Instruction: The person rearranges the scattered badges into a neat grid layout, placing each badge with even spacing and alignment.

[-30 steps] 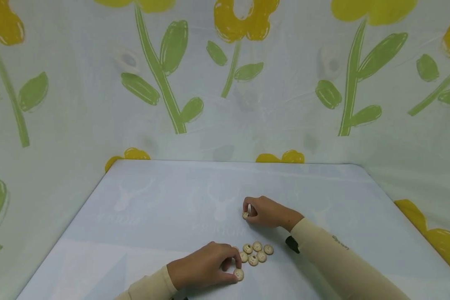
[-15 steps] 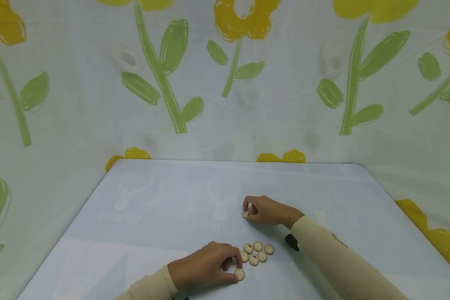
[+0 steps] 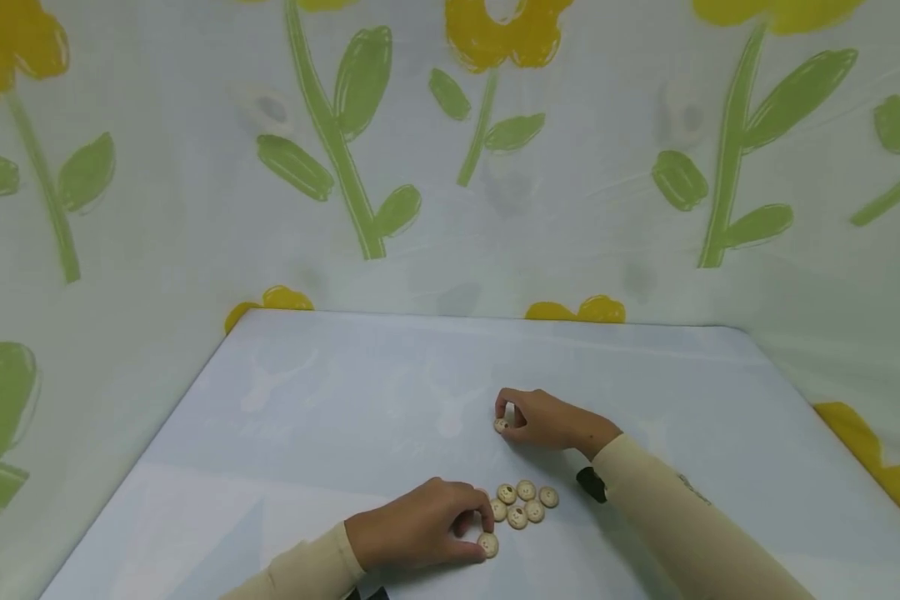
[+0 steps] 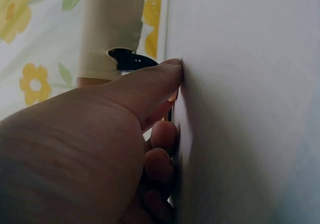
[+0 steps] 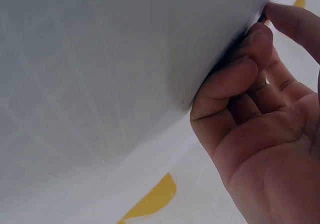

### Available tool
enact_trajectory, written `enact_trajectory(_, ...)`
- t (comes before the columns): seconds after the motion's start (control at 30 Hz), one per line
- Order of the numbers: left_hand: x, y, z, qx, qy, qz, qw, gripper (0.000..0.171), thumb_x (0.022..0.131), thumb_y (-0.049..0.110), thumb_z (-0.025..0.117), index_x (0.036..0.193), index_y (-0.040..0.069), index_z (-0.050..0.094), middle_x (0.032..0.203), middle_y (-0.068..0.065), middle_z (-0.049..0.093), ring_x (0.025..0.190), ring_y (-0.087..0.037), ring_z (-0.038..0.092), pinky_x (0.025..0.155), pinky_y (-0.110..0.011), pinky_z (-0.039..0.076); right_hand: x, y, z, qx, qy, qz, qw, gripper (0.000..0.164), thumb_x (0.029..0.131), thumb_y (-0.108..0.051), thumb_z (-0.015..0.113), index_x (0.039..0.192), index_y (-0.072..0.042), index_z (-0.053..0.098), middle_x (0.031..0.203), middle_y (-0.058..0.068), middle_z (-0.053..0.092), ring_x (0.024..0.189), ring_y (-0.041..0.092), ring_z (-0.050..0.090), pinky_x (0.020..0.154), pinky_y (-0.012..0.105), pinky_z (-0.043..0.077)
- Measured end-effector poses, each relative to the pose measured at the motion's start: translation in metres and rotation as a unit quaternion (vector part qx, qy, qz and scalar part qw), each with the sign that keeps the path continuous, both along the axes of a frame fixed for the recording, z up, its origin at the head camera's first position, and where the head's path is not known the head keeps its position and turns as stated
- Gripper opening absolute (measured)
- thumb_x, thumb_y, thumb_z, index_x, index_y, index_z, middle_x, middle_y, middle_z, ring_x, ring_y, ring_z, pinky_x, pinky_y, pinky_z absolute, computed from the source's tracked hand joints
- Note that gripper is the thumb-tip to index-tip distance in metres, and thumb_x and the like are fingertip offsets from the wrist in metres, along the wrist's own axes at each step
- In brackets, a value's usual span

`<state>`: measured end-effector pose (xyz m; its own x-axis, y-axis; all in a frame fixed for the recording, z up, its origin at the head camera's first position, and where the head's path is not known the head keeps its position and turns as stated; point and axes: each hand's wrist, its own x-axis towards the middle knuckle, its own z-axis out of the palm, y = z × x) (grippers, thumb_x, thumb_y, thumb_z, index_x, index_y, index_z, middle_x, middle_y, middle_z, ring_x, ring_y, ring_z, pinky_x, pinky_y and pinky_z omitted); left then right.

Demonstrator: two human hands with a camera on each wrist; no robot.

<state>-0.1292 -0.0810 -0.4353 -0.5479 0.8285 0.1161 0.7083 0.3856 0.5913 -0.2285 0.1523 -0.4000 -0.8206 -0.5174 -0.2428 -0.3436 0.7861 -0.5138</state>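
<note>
My left hand point(image 3: 423, 527) rests low over the table, thumb and index finger pinching a round wooden button point(image 3: 487, 545) that lies flat at their tips. Farther back, my right hand point(image 3: 553, 419) holds a second wooden button point(image 3: 501, 425) between thumb and index finger, at the tabletop. A small cluster of similar pale buttons point(image 3: 517, 517) with dark printed marks lies between the two hands. One button at the cluster's left is partly covered by the left hand. In both wrist views the fingers touch the table surface and the pinched buttons are hidden.
A pale, faintly patterned cloth covers the table point(image 3: 330, 400). White curtains point(image 3: 555, 250) with yellow flowers and green leaves stand behind it and at its sides. A dark band point(image 3: 591, 483) shows under the right forearm's sleeve point(image 3: 675, 508).
The head view has shifted slightly, moving the whole scene a little to the right. Both hands keep their pinch on the buttons, and the cluster's arrangement is unchanged.
</note>
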Motion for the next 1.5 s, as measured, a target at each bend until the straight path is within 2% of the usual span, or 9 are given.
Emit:
enact_trajectory(0.13,-0.001,0.001,0.001,-0.003,0.006,-0.002,1.0000,0.015,0.090,0.028,0.075,0.101,0.023,0.066,0.076,0.012,0.053,0.068,0.008,0.045,0.062,-0.009,0.039,0.002,0.007,0.001,-0.008,-0.010,-0.004,1.000,0.035,0.090,-0.019,0.074,0.119,-0.021,0.053,0.079,-0.001,0.060,0.070,0.012,0.053,0.064,0.028,0.045)
enact_trajectory(0.23,-0.001,0.001,0.001,-0.004,0.008,-0.007,0.9999,0.014,0.091,0.027,0.075,0.101,0.022,0.066,0.076,0.012,0.054,0.068,0.009,0.044,0.062,-0.008,0.039,0.008,0.015,0.000,-0.024,-0.019,0.011,0.999,0.045,0.090,-0.021,0.075,0.127,-0.020,0.050,0.081,-0.002,0.059,0.071,0.011,0.053,0.064,0.026,0.046)
enact_trajectory(0.37,-0.001,0.002,0.000,-0.005,0.010,-0.006,0.9999,0.014,0.091,0.027,0.075,0.101,0.022,0.066,0.077,0.012,0.054,0.068,0.009,0.044,0.062,-0.007,0.039,0.016,0.024,-0.001,-0.053,-0.017,0.034,0.998,0.044,0.092,-0.024,0.073,0.130,-0.016,0.050,0.083,-0.003,0.060,0.072,0.010,0.054,0.066,0.025,0.047)
enact_trajectory(0.67,-0.005,0.000,-0.001,-0.009,0.008,0.007,0.9999,0.014,0.090,0.027,0.075,0.100,0.024,0.066,0.076,0.013,0.054,0.068,0.008,0.046,0.062,-0.008,0.039,0.027,0.030,0.005,-0.049,-0.005,0.057,0.997,0.024,0.093,-0.016,0.069,0.115,-0.021,0.062,0.094,-0.005,0.061,0.088,0.012,0.056,0.077,0.026,0.049)
enact_trajectory(0.87,-0.006,0.000,0.000,-0.010,0.000,0.017,0.9998,0.014,0.090,0.027,0.075,0.100,0.024,0.067,0.076,0.013,0.054,0.068,0.007,0.046,0.065,-0.010,0.040,0.031,0.031,0.009,-0.060,-0.023,0.080,0.995,0.016,0.088,-0.012,0.072,0.101,-0.020,0.068,0.088,-0.006,0.061,0.084,0.011,0.055,0.073,0.024,0.048)
enact_trajectory(1.07,-0.008,0.002,-0.001,-0.010,-0.004,0.021,0.9997,0.014,0.090,0.028,0.075,0.101,0.025,0.067,0.076,0.014,0.053,0.069,0.007,0.046,0.066,-0.011,0.040,0.033,0.034,0.007,-0.046,-0.040,0.095,0.994,0.018,0.084,-0.011,0.078,0.093,-0.024,0.068,0.077,-0.009,0.057,0.071,0.006,0.052,0.064,0.022,0.046)
enact_trajectory(1.2,-0.008,0.001,-0.002,-0.017,-0.002,0.027,0.9995,0.014,0.090,0.031,0.075,0.101,0.028,0.067,0.075,0.015,0.053,0.068,0.008,0.046,0.074,-0.016,0.040,0.033,0.033,0.006,-0.048,-0.048,0.100,0.993,0.021,0.083,-0.008,0.077,0.093,-0.025,0.068,0.077,-0.008,0.057,0.071,0.006,0.052,0.064,0.022,0.046)
enact_trajectory(1.33,-0.008,0.001,-0.002,-0.019,-0.003,0.030,0.9994,0.013,0.090,0.032,0.074,0.100,0.028,0.067,0.074,0.015,0.053,0.068,0.008,0.046,0.077,-0.018,0.039,0.034,0.032,0.006,-0.042,-0.044,0.103,0.993,0.025,0.081,-0.008,0.078,0.093,-0.026,0.068,0.083,-0.006,0.057,0.077,0.008,0.052,0.069,0.023,0.046)
enact_trajectory(1.5,-0.009,0.002,-0.003,-0.011,-0.012,0.025,0.9996,0.014,0.090,0.029,0.075,0.101,0.026,0.067,0.074,0.014,0.052,0.067,0.007,0.045,0.068,-0.012,0.039,0.035,0.031,0.005,-0.038,-0.039,0.105,0.993,0.027,0.079,-0.010,0.080,0.094,-0.029,0.069,0.091,-0.005,0.058,0.087,0.012,0.052,0.077,0.025,0.045)
